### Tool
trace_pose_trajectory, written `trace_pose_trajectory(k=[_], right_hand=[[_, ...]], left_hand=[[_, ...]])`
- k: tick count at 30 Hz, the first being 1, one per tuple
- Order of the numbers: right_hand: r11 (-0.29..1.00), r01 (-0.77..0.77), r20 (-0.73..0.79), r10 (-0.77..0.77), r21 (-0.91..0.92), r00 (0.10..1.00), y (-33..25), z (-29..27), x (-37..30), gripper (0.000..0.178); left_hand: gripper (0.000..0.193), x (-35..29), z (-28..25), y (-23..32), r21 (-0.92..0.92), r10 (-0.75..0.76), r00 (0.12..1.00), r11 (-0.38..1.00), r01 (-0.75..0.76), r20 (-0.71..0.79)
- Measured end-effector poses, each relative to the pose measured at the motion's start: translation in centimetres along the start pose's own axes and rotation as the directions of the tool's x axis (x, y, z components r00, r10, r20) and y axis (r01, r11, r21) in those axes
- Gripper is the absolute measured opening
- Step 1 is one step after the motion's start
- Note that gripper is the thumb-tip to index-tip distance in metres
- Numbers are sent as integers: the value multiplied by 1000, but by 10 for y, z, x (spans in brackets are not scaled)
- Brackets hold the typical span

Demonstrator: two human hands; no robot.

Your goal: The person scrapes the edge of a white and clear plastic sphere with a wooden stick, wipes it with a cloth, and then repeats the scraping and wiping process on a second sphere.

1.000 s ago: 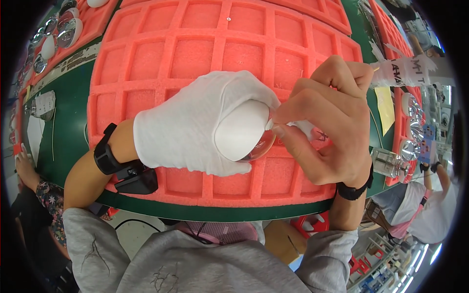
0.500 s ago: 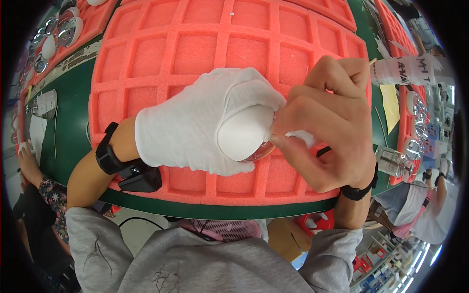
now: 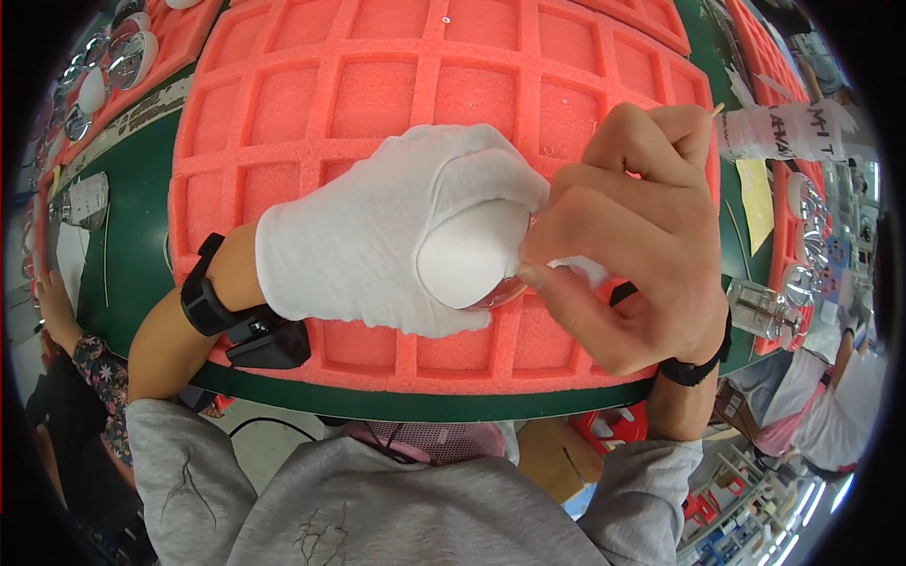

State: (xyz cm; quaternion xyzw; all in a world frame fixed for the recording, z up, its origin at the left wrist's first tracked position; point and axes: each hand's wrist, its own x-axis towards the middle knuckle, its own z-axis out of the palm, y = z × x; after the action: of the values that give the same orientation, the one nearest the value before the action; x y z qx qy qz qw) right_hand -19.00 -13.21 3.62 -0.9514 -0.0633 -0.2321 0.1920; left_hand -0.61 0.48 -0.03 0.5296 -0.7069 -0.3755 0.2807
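Cupping a white-and-clear globe (image 3: 472,253) over the red foam tray (image 3: 377,92), the gloved left hand (image 3: 363,231) grasps it; the bare right hand (image 3: 637,250) has thumb and forefinger at its right edge, whether pinching anything I cannot tell.

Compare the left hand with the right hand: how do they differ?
The left hand wears a white glove; the right hand is bare. The left hand curls around the white dome; the right hand has thumb and forefinger at its edge. Both wrists carry a black strap.
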Motion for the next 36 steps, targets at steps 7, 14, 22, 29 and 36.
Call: trace_pose_trajectory(k=[7,14,22,29,36], right_hand=[[999,-31,35,31,-9,999,0,-6,1,23],[999,-33,46,33,5,998,1,-7,2,23],[999,-26,36,25,30,999,0,-4,1,22],[998,-8,-7,9,69,1000,-1,3,-3,20],[999,-23,-4,23,40,1000,-1,2,-4,20]], left_hand=[[86,0,-1,-1,45,43,999,998,-44,27],[86,-1,-1,0,53,47,999,997,-48,7],[86,-2,0,-1,-33,19,1000,999,-20,-2],[84,0,-1,2,9,-1,1000,1000,1,22],[83,-2,1,-3,41,62,998,997,-63,8]])
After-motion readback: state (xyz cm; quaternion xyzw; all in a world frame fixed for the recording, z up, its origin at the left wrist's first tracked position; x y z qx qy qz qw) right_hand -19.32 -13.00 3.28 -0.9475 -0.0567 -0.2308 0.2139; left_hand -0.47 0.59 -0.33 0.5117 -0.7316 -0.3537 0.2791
